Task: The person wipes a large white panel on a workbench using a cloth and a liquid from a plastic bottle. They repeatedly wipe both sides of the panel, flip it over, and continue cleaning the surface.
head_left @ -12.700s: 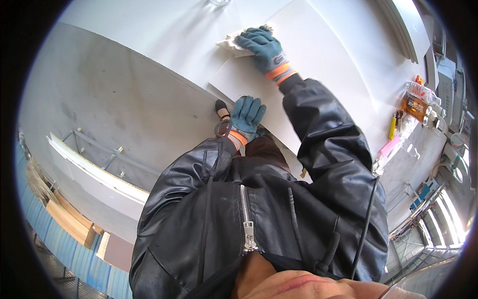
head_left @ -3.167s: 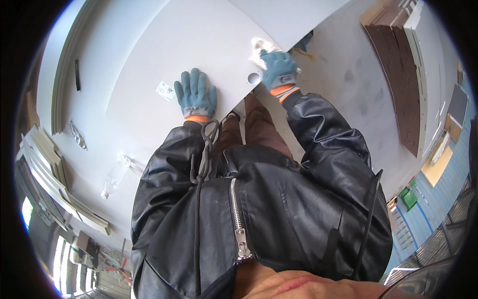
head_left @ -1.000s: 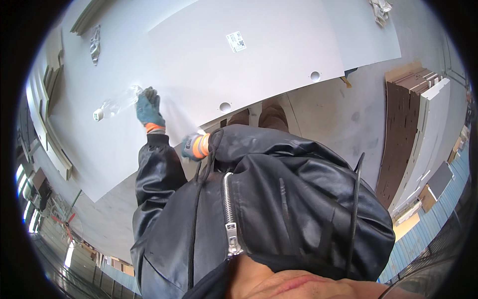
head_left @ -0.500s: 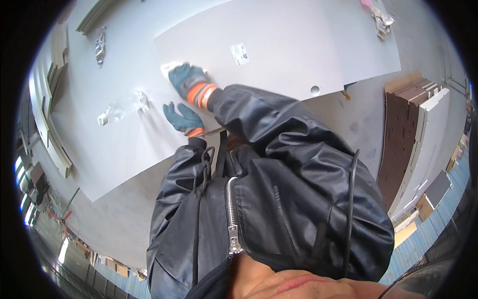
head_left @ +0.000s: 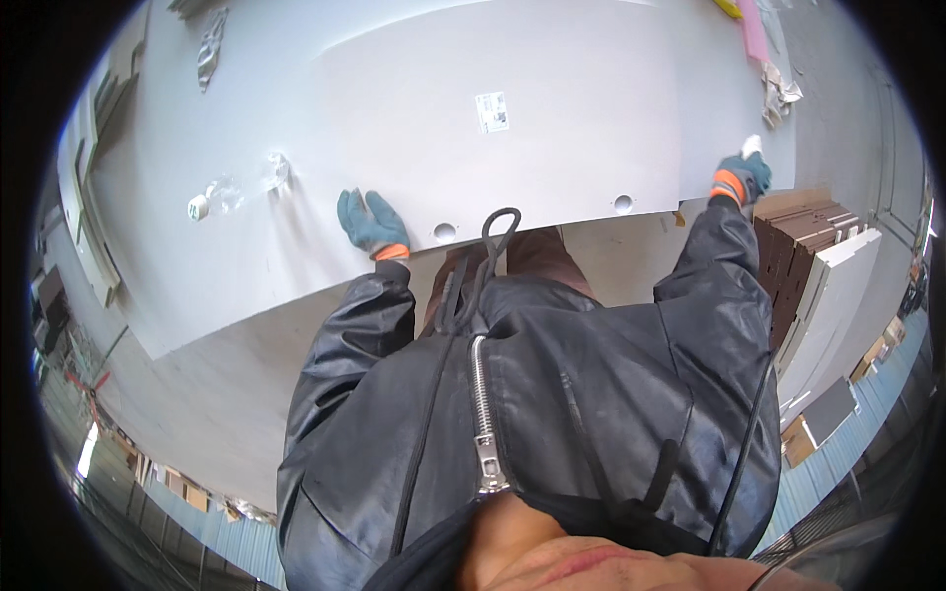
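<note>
My left hand [head_left: 372, 225], in a grey-green glove with an orange cuff, is open beside the near left corner of a flat pale grey panel [head_left: 581, 108]. Its fingers are spread and hold nothing. The panel lies on a larger white sheet [head_left: 217, 286] and bears a white printed label [head_left: 492, 112] and two round holes near its front edge. Beyond the panel's right end, my right hand [head_left: 744, 179], gloved alike, is closed on a white cloth [head_left: 752, 146], which is mostly hidden by the fingers.
A clear plastic bottle [head_left: 225, 195] lies left of my left hand, with crumpled clear plastic [head_left: 277, 172] near it. Crumpled wrapping [head_left: 778, 97] and a pink strip [head_left: 753, 32] lie at the far right. Brown and white boards [head_left: 793, 246] are stacked below my right hand.
My right hand has swept with the cloth from the panel's left end to beyond its right end. My left hand has shifted slightly right, staying open.
</note>
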Motion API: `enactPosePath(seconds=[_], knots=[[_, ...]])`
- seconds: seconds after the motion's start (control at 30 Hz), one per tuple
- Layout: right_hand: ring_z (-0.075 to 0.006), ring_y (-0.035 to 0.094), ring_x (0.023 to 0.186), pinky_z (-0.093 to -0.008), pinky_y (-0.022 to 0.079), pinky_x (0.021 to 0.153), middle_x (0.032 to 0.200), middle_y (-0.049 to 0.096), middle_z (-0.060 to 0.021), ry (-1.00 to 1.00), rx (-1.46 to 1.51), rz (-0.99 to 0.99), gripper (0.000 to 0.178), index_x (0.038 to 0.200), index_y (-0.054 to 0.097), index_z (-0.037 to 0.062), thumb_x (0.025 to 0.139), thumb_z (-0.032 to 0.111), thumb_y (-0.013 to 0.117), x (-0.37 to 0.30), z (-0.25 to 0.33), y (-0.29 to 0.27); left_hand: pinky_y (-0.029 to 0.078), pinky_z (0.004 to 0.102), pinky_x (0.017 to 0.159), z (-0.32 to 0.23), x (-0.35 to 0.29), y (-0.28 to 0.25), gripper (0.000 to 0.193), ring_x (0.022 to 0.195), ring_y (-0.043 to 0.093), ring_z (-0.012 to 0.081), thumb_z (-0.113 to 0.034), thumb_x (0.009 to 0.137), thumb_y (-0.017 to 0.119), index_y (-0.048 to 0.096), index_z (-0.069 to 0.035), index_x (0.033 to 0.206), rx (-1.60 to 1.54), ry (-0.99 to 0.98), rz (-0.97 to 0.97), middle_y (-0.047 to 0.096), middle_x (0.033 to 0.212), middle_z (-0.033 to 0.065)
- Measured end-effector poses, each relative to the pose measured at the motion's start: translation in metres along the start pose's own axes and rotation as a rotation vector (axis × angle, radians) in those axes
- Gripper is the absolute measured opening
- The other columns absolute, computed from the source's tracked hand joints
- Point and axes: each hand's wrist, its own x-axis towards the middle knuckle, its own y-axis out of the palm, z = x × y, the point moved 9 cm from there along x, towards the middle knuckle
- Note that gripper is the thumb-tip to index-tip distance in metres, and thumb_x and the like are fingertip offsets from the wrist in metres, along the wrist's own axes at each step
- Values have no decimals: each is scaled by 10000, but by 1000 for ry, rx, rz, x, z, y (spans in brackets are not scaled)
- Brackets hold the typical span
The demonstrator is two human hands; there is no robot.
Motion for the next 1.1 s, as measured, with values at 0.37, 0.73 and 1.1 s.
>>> enactPosePath(seconds=[0.37, 0.73, 1.1], knots=[[-291, 664, 761, -399, 547, 712, 825, 650, -132, -1086, 641, -83, 114, 974, 654, 60, 920, 121, 574, -273, 388, -81, 460, 365, 1070, 71, 10, -25, 509, 1171, 630, 248, -375, 1092, 437, 614, 74, 1258, -562, -618, 26, 673, 1230, 180], [-356, 701, 969, -434, 540, 860, 1034, 734, -191, -1534, 540, 1844, 322, 1073, 745, 77, 819, 269, 697, -642, 330, -164, 520, 363, 1040, -53, 90, -133, 484, 1207, 613, 277, -320, 1107, 399, 599, 96, 1253, -770, -258, -222, 626, 1307, 210], [-260, 687, 970, -397, 588, 755, 1048, 714, -84, -1530, 387, 367, 270, 1147, 667, 130, 885, 181, 630, -448, 522, -154, 397, 446, 1119, -43, 7, 1, 543, 1315, 523, 374, -127, 977, 615, 432, 61, 1452, -95, -40, -4, 450, 1500, 244]])
